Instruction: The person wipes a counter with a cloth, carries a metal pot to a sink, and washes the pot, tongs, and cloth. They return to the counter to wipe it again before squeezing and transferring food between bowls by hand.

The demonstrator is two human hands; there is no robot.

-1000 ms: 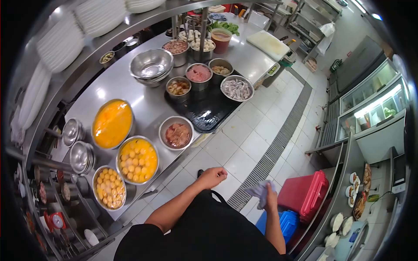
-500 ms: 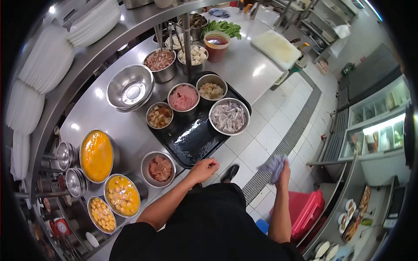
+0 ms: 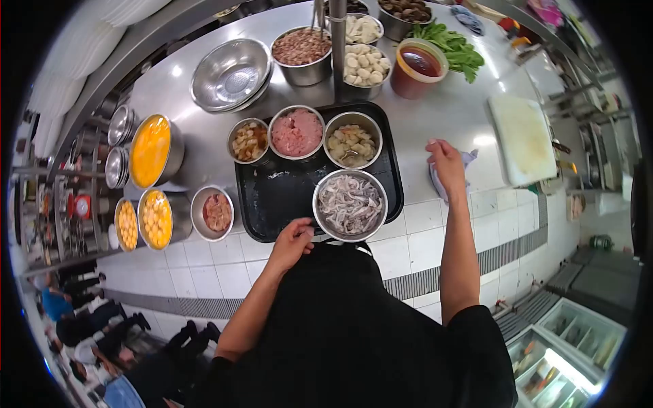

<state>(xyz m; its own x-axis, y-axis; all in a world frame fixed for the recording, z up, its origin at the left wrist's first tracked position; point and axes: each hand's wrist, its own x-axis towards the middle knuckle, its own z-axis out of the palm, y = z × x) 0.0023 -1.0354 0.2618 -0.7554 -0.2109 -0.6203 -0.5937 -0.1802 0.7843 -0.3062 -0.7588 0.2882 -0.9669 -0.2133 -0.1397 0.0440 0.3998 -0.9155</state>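
My left hand (image 3: 292, 245) is beside the front edge of a black tray (image 3: 275, 204), its fingers loosely curled with nothing showing in them. At the table's front edge, right of the tray, my right hand (image 3: 447, 166) is closed on a greyish cloth (image 3: 435, 185); the hand covers part of it. On the tray, a steel bowl of pale sliced strips (image 3: 350, 204) sits at the front right. Behind it stand steel pots of pink minced meat (image 3: 297, 132), pale chopped pieces (image 3: 352, 144) and brown chunks (image 3: 249, 141).
Pots of egg yolks (image 3: 158, 219) and beaten egg (image 3: 151, 151) stand at left, near a bowl of raw meat (image 3: 217, 214). Empty steel bowls (image 3: 231, 75), a tub of red liquid (image 3: 418, 64) and leafy greens (image 3: 459, 51) are behind. A cutting board (image 3: 522, 139) lies right. People (image 3: 163, 360) are at lower left.
My view has turned right, squarely facing the table. My right hand has moved with the cloth from above the floor to the table edge. My left hand stays near the tray's front edge.
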